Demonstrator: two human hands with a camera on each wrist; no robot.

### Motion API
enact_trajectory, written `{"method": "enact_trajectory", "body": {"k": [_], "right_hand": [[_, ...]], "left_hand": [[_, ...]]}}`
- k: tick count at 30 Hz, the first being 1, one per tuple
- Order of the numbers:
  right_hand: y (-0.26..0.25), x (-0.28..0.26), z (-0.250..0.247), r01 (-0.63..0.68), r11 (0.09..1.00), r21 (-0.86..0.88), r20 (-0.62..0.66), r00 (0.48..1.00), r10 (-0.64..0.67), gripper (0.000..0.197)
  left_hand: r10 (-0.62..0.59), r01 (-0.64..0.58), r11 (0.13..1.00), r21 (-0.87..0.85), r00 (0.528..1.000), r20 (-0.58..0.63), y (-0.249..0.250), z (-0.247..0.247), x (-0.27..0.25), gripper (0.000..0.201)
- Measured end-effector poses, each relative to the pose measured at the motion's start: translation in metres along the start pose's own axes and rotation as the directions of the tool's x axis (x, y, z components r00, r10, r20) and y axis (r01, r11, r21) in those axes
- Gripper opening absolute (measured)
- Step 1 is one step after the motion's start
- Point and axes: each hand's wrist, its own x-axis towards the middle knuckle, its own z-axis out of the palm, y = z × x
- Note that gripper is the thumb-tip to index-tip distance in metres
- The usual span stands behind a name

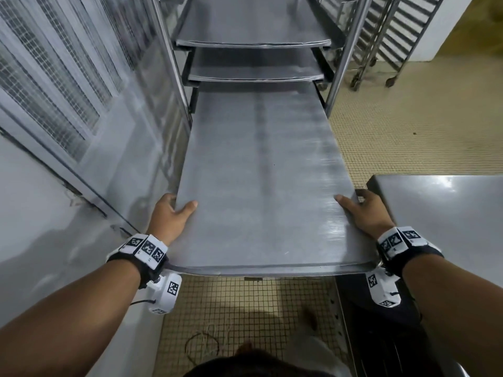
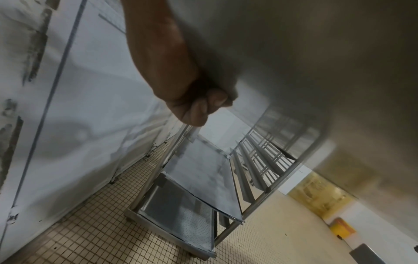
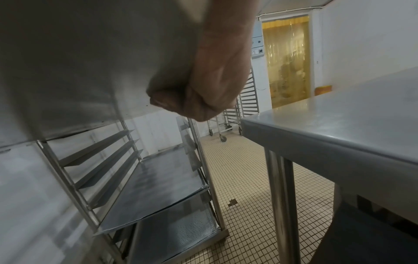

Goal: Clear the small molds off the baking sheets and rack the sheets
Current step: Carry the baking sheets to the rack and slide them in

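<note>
The bare baking sheet (image 1: 261, 186) lay level, its far end entered in the rack (image 1: 345, 50) at twelve o'clock, beneath two racked sheets. The left hand (image 1: 170, 213) grasped its nine o'clock edge and the right hand (image 1: 364, 210) its three o'clock edge, thumbs above, fingers curled beneath. Judged stiff, light and slick; long-edge holds suit.

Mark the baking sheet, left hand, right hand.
baking sheet (image 1: 261, 186), head view, bare top surface.
left hand (image 1: 170, 216), head view, back of hand at sheet's left edge.
right hand (image 1: 366, 210), head view, back of hand at right edge.
</note>
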Motion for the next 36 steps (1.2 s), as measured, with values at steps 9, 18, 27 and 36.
{"method": "enact_trajectory", "body": {"k": [9,18,27,36], "right_hand": [[-0.009,0.072,0.017,-0.027,1.000,-0.010,0.015,1.000,0.027,0.095],[-0.033,0.176,0.020,0.002,0.999,-0.032,0.051,0.999,0.000,0.080],[-0.059,0.246,0.032,-0.010,1.000,0.022,0.070,0.997,0.009,0.072],[-0.083,0.276,0.049,-0.043,0.999,0.011,0.056,0.998,0.042,0.075]], "left_hand": [[-0.033,0.033,0.999,-0.019,0.999,0.022,-0.002,0.030,0.064,0.043],[-0.057,0.057,0.998,0.000,0.998,-0.016,0.023,0.073,0.144,0.043],[-0.048,0.050,0.998,0.042,0.998,-0.038,0.032,0.088,0.210,0.043],[-0.080,0.080,0.997,0.009,0.997,0.010,0.032,0.084,0.265,0.051]]}}
